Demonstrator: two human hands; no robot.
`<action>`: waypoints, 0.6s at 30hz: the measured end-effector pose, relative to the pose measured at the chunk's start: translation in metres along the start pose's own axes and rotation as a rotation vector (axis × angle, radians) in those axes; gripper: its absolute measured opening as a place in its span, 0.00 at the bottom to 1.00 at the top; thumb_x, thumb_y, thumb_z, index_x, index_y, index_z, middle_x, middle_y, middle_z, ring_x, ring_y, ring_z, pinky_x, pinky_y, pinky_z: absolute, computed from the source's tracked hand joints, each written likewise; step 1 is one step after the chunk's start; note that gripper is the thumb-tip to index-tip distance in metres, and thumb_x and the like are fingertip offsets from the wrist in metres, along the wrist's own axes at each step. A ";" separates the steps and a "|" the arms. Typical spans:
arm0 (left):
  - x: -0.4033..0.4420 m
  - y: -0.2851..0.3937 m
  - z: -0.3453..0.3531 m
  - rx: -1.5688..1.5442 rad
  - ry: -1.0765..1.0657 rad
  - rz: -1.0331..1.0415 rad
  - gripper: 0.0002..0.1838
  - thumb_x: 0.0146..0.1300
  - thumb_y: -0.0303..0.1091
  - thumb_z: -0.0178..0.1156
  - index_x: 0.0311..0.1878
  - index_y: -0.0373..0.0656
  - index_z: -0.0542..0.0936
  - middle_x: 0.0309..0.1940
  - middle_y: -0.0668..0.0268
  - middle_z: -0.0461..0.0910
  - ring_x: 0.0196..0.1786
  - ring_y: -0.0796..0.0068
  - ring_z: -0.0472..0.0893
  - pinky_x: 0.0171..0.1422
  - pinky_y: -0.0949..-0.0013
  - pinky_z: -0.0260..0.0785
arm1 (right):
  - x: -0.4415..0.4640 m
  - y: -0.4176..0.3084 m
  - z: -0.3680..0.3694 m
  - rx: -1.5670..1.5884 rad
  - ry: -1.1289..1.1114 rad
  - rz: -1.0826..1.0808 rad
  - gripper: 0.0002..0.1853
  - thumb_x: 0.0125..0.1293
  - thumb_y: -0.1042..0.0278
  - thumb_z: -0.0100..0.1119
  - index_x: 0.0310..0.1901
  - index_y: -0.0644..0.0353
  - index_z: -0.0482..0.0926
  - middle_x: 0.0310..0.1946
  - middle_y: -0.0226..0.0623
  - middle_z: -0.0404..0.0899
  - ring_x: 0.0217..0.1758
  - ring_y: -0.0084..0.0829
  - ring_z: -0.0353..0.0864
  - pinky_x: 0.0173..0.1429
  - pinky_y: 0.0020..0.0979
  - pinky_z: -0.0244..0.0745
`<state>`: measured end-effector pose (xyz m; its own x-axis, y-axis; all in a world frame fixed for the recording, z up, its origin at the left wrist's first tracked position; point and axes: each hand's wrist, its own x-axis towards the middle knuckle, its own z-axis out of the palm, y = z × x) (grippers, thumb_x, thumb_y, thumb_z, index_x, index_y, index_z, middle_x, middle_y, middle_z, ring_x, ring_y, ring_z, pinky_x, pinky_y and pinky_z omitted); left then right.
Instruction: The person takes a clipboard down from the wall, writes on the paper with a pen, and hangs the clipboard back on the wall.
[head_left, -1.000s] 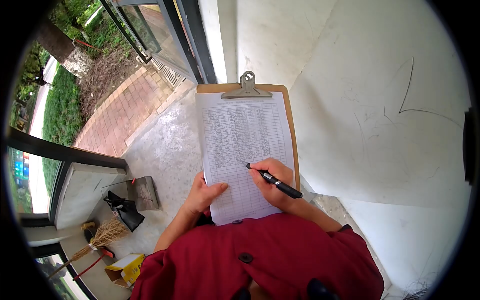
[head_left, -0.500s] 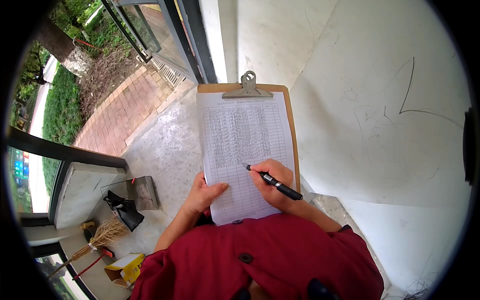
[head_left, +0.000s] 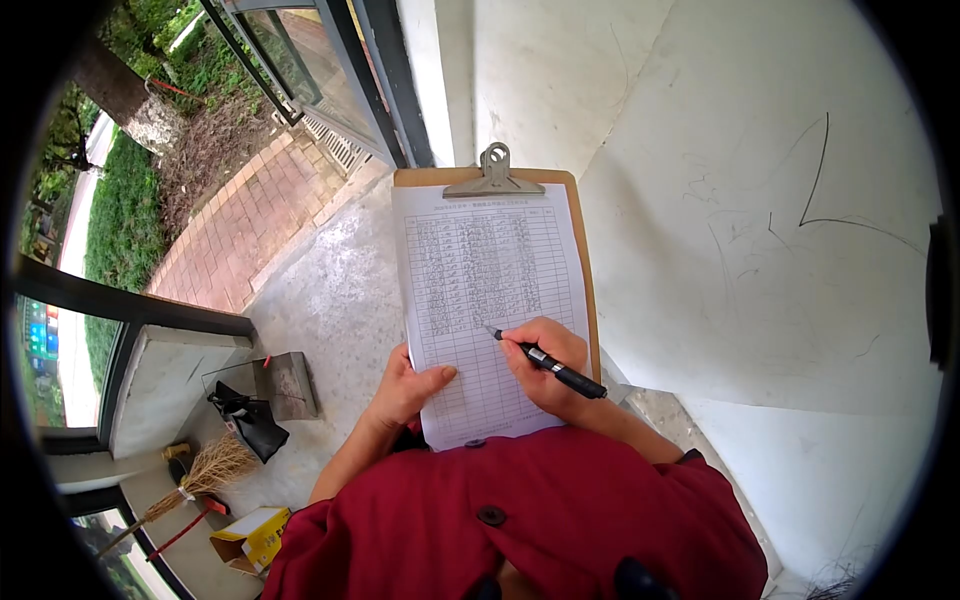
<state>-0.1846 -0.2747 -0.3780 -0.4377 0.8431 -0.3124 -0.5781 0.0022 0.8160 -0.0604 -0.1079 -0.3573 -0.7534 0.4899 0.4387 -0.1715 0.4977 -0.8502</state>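
Pen (head_left: 578, 381) in right hand's (head_left: 552, 343) grip, tip at mid-form (head_left: 480, 290); left hand (head_left: 410, 388) holds clipboard (head_left: 590, 300) by its left edge. Slack left thumb could let board tilt, skewing strokes.

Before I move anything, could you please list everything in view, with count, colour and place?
Clipboard: 1, brown, centre
Clip: 1, silver, clipboard's top
Paper form: at least 1, white, on clipboard
Pen: 1, black, over form
Wall: at least 1, white, right
Door: 1, dark-framed glass, upper left
Tree trunk: 1, brown, outside
Brick path: 1, reddish, outside
Floor: 1, grey, left of clipboard
Bag-like item: 1, black, floor
Boxy item: 1, grey, beside it
Broom: 1, tan, lower left
Box: 1, yellow, below broom
Garment: 1, dark red, bottom
Left hand: 1, bare, thumb on form
Right hand: 1, bare, gripping pen
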 end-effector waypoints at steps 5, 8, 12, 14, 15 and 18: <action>0.001 -0.002 -0.002 0.006 -0.002 0.000 0.21 0.55 0.25 0.61 0.52 0.33 0.72 0.47 0.60 0.78 0.48 0.72 0.77 0.55 0.67 0.69 | 0.000 0.002 -0.001 -0.002 -0.008 -0.030 0.05 0.54 0.78 0.62 0.31 0.64 0.75 0.22 0.37 0.74 0.21 0.29 0.73 0.24 0.26 0.67; 0.001 -0.002 -0.001 0.003 -0.003 -0.001 0.21 0.55 0.24 0.60 0.53 0.33 0.72 0.47 0.60 0.78 0.48 0.72 0.77 0.55 0.67 0.69 | 0.000 0.005 0.000 -0.003 -0.017 -0.048 0.04 0.55 0.79 0.61 0.31 0.64 0.75 0.23 0.36 0.76 0.21 0.24 0.73 0.25 0.24 0.67; 0.000 -0.001 0.000 0.003 -0.005 -0.004 0.21 0.55 0.24 0.60 0.53 0.33 0.72 0.47 0.60 0.78 0.49 0.72 0.77 0.55 0.67 0.69 | 0.000 0.002 -0.001 0.014 0.000 -0.030 0.05 0.54 0.79 0.62 0.31 0.64 0.75 0.22 0.37 0.75 0.21 0.28 0.73 0.25 0.26 0.67; -0.001 0.000 0.002 0.013 0.014 0.002 0.21 0.54 0.25 0.60 0.53 0.33 0.72 0.46 0.60 0.78 0.48 0.71 0.77 0.54 0.67 0.69 | 0.001 0.000 -0.001 0.014 0.006 -0.020 0.05 0.54 0.79 0.62 0.31 0.64 0.75 0.21 0.38 0.74 0.21 0.30 0.73 0.24 0.27 0.67; -0.001 0.001 0.005 0.025 0.030 0.006 0.21 0.53 0.26 0.60 0.52 0.33 0.72 0.45 0.59 0.78 0.46 0.71 0.78 0.53 0.67 0.70 | 0.001 -0.001 -0.001 0.005 0.003 -0.016 0.05 0.54 0.79 0.62 0.31 0.64 0.75 0.21 0.38 0.74 0.21 0.30 0.73 0.24 0.27 0.67; 0.000 0.001 0.006 0.036 0.047 0.011 0.22 0.52 0.27 0.59 0.52 0.32 0.73 0.45 0.59 0.79 0.45 0.70 0.78 0.52 0.67 0.71 | 0.002 -0.002 -0.002 -0.009 0.012 0.003 0.05 0.54 0.79 0.62 0.31 0.64 0.75 0.21 0.38 0.74 0.21 0.30 0.73 0.24 0.27 0.67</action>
<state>-0.1809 -0.2718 -0.3744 -0.4765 0.8169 -0.3249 -0.5481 0.0129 0.8363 -0.0598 -0.1065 -0.3537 -0.7463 0.4998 0.4397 -0.1635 0.5026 -0.8489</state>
